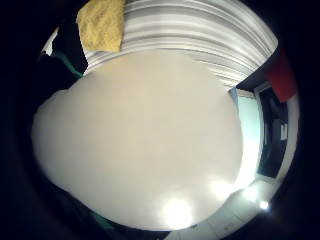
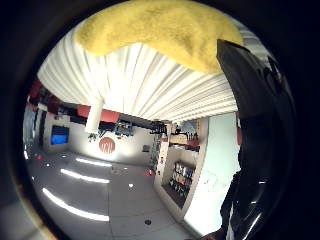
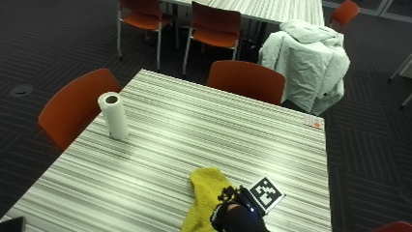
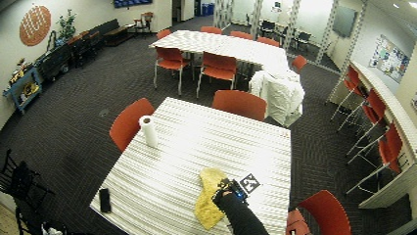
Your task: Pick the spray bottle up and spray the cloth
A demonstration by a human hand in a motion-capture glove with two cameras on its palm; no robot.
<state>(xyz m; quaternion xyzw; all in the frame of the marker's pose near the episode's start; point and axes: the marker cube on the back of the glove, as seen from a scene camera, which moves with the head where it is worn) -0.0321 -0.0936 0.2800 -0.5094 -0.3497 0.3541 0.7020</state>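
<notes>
A yellow cloth (image 3: 203, 200) lies crumpled on the striped table (image 3: 193, 130) near its front edge, also seen in the wide outside view (image 4: 210, 198). My gloved right hand (image 3: 235, 217) is at the cloth's right side, just above the table. A pale, rounded spray bottle body (image 1: 145, 145) fills the little finger side palm view, with black gloved fingers (image 1: 62, 65) curled round its edge. The cloth (image 2: 160, 30) lies on the table beyond the palm in the thumb side view, beside a glossy black shape (image 2: 255, 150). The outside views hide the bottle behind my hand.
A paper towel roll (image 3: 112, 116) stands upright near the table's left edge. Red chairs (image 3: 248, 82) stand at the far and left sides, and one holds a white jacket (image 3: 309, 63). A small card (image 3: 313, 122) lies at the far right corner. A dark flat object (image 4: 104, 199) lies at the front left.
</notes>
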